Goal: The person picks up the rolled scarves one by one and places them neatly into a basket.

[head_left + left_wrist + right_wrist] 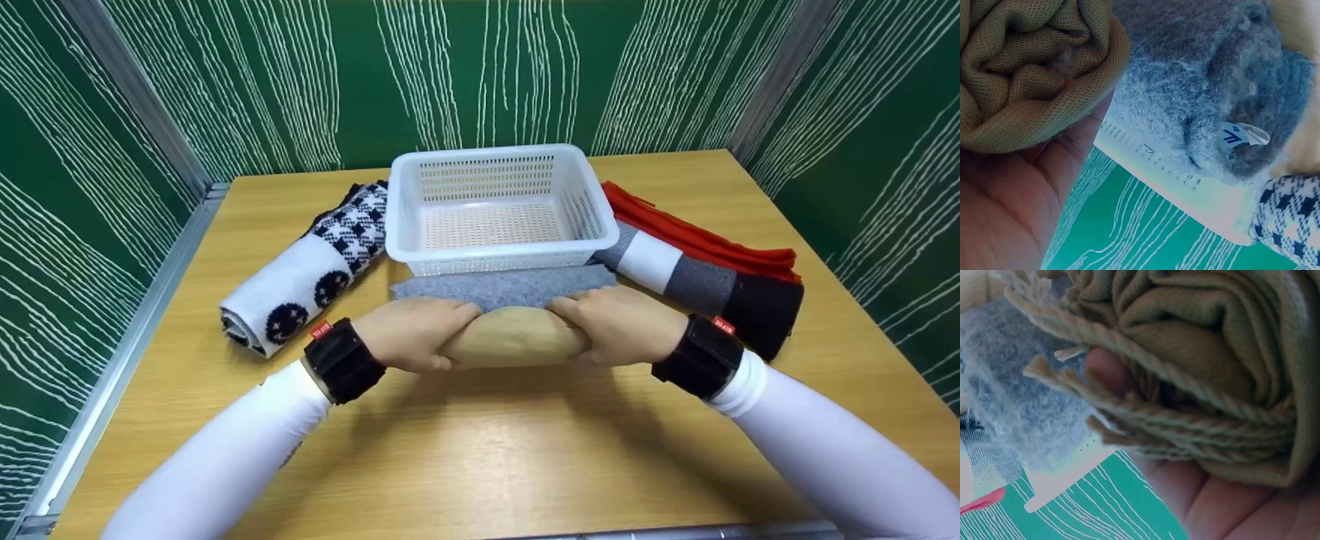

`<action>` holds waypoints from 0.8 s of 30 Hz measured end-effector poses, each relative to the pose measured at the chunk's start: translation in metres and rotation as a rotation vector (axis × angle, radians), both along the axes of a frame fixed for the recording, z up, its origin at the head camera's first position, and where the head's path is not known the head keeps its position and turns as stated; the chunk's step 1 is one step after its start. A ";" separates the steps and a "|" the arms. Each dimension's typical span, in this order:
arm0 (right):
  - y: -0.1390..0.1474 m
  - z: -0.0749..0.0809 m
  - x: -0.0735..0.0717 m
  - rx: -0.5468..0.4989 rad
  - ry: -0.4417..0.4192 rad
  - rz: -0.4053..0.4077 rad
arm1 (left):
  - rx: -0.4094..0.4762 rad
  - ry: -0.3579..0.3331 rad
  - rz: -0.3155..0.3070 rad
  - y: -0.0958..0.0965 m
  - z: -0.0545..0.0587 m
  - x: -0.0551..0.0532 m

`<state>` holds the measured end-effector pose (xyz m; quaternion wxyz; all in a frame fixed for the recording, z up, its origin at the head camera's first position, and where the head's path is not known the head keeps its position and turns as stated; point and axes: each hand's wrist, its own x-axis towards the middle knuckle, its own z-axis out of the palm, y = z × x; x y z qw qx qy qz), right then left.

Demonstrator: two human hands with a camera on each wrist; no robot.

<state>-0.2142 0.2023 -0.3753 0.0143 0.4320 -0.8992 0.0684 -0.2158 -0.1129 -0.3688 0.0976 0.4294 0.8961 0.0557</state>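
Note:
A rolled tan scarf (517,337) is held between both hands above the table. My left hand (412,330) grips its left end; in the left wrist view the coiled folds of the tan scarf (1033,73) lie against the palm. My right hand (626,322) grips the other end, where twisted fringe (1185,405) hangs over the fingers in the right wrist view. Just beyond the tan roll lies a rolled fuzzy grey scarf (510,285), with a white label (1244,135) at its left end.
A white plastic basket (502,247) stands at the back behind the grey roll. To its left is a black-and-white patterned roll (300,277). On the right lie a grey, white and black roll (697,281) and a folded red scarf (705,236). Green walls enclose the table (480,465).

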 end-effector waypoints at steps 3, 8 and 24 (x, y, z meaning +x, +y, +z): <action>0.001 0.003 0.000 -0.004 0.005 0.000 | 0.004 -0.006 -0.002 0.001 0.002 -0.001; 0.003 0.007 -0.001 -0.001 0.009 0.000 | 0.000 -0.017 -0.004 0.003 0.005 -0.002; 0.004 0.016 -0.002 0.004 -0.005 -0.034 | -0.016 0.038 -0.024 0.005 0.016 -0.006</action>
